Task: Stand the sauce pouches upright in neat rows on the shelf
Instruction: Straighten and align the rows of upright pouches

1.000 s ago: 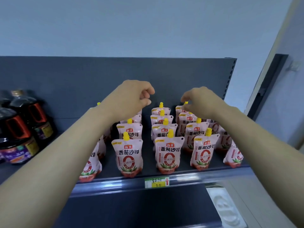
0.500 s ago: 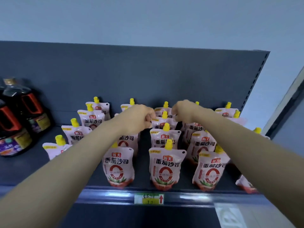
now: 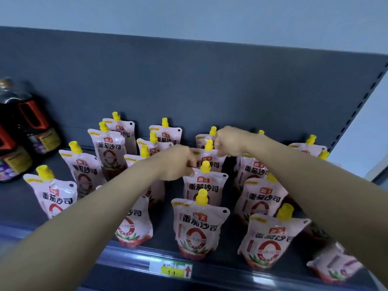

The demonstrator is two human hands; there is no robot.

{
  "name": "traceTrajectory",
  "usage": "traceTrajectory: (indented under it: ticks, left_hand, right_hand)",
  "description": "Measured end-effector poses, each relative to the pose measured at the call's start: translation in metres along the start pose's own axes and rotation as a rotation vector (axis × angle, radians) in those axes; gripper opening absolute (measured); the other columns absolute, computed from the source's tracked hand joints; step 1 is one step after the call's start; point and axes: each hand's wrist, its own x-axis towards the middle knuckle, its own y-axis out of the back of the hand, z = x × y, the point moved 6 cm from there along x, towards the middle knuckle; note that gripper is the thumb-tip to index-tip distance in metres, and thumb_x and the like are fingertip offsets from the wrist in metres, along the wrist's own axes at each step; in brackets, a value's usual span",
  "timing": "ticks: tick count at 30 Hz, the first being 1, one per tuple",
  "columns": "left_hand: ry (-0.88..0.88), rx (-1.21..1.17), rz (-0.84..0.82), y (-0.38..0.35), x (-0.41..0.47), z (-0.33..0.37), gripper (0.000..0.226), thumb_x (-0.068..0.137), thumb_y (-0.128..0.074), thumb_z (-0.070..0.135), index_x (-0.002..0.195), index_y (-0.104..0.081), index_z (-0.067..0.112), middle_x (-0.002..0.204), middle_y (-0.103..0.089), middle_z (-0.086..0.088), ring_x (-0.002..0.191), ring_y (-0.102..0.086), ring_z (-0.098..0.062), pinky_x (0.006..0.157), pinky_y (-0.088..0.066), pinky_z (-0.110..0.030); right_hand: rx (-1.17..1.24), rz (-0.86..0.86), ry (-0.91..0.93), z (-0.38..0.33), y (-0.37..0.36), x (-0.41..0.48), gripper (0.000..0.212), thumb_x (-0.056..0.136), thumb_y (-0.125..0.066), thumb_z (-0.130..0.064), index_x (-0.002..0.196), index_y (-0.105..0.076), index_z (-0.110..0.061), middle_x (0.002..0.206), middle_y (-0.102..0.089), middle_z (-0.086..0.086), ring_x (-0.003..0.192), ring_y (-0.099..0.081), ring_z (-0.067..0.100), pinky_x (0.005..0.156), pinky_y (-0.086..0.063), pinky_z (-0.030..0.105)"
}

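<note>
Far to the left of the left grip, dark sauce bottles (image 3: 31,127) with orange handles are cut off by the frame edge, and their labels cannot be read. Between them and that grip, sauce pouches (image 3: 198,227) with yellow caps stand upright in rows on the grey shelf (image 3: 130,257). The left grip (image 3: 178,162) has its fingers curled together and pinches the top left corner of the centre pouch (image 3: 210,161). The right grip (image 3: 228,141), curled the same way, pinches that pouch's top right corner beside its cap. The pouch stands between the two grips, with its lower half hidden by the pouch in front. The left forearm covers half of a front pouch (image 3: 134,225). The labels read "海天" and "番茄沙司" above a large red ring. Below the grips, a price tag (image 3: 171,269) with a red arrow is too blurred to read. Far to the right of the right grip, a blurred pouch (image 3: 336,267) shows no detail.
</note>
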Motion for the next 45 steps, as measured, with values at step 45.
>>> traceTrajectory:
  ticks: [45]
  left_hand:
    - [-0.135,-0.065,0.077,-0.023,-0.091,0.035,0.013,0.088,-0.054,-0.001,0.079,-0.063,-0.004,0.116,-0.061,-0.024,0.122,-0.047,-0.034,0.092,-0.039,-0.031]
  right_hand:
    - [0.185,0.068,-0.368,-0.009,-0.036,-0.205,0.024,0.091,-0.057,-0.008,0.111,-0.07,-0.009,0.115,-0.068,0.011,0.107,-0.06,0.027,0.083,-0.043,0.028]
